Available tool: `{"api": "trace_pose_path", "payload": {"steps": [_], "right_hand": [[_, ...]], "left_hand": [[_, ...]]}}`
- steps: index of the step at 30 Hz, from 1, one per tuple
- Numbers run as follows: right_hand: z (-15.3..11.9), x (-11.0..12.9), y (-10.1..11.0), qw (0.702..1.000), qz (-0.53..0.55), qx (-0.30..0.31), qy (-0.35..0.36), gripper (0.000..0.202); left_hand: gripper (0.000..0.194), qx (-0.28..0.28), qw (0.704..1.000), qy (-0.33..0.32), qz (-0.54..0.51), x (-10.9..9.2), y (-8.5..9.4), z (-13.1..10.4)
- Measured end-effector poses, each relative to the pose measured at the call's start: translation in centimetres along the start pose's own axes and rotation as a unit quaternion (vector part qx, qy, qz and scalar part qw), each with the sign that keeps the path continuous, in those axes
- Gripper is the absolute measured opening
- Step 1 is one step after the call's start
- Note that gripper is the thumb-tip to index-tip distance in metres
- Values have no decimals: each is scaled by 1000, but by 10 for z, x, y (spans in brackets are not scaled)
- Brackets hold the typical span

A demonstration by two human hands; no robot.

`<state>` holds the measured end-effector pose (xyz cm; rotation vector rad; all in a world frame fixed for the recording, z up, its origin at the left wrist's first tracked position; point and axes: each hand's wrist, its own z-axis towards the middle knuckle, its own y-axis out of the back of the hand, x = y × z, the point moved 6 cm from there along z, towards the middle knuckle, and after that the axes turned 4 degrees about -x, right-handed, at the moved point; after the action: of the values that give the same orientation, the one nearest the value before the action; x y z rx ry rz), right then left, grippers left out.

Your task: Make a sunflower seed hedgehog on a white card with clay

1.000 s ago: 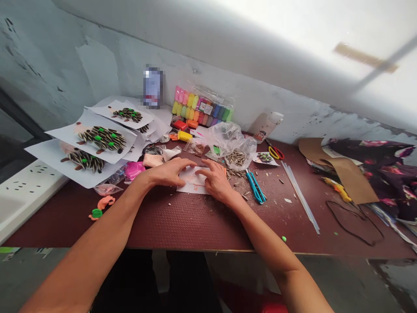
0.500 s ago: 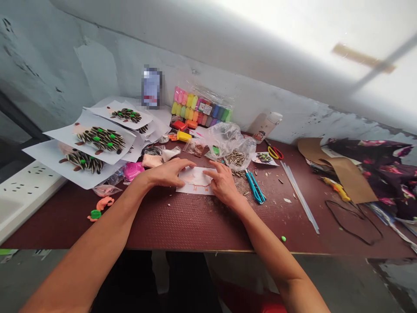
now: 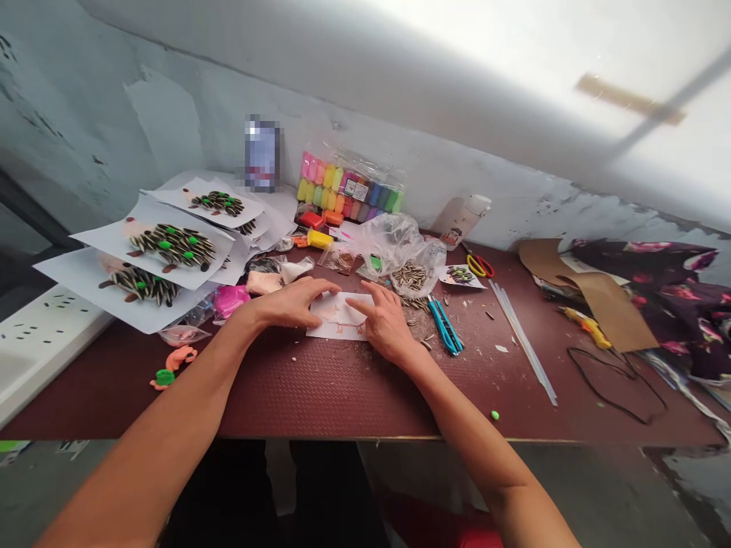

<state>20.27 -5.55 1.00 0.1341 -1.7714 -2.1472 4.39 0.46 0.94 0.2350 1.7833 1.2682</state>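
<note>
A small white paper with an orange-line animal drawing lies flat on the dark red table. At its left edge my left hand rests with thumb and fingers apart. My right hand lies over the paper's right end, fingers spread and index stretched across it. Part of the drawing is hidden beneath my fingers. Just behind the right hand, sunflower seeds fill a clear plastic bag, and some are loose on the table. A teal utility knife lies to the right.
Finished seed-covered hedgehog sheets are stacked at left, above a white power strip. Coloured clay packs lean on the wall. At right are scissors, glue sticks, a yellow glue gun with its cord, and a bottle.
The view has shifted slightly, moving everything a little to the left. My right index finger reaches a bit further left over the paper; the left hand stays at its edge.
</note>
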Motion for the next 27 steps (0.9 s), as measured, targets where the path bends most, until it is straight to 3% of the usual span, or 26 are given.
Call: {"api": "trace_pose_path", "payload": {"steps": [7, 13, 21, 27], "right_hand": [[4, 3, -3, 1000, -16, 18, 15, 48], [0, -14, 11, 999, -5, -14, -39, 51], [-5, -7, 4, 998, -36, 43, -11, 48], [-6, -17, 13, 999, -10, 15, -51, 48]], "left_hand": [[76, 8, 1000, 7, 3, -1, 0, 0], [75, 11, 1000, 3, 4, 1, -1, 0], [75, 10, 1000, 0, 11, 2, -1, 1], [74, 14, 1000, 12, 5, 3, -1, 0]]}}
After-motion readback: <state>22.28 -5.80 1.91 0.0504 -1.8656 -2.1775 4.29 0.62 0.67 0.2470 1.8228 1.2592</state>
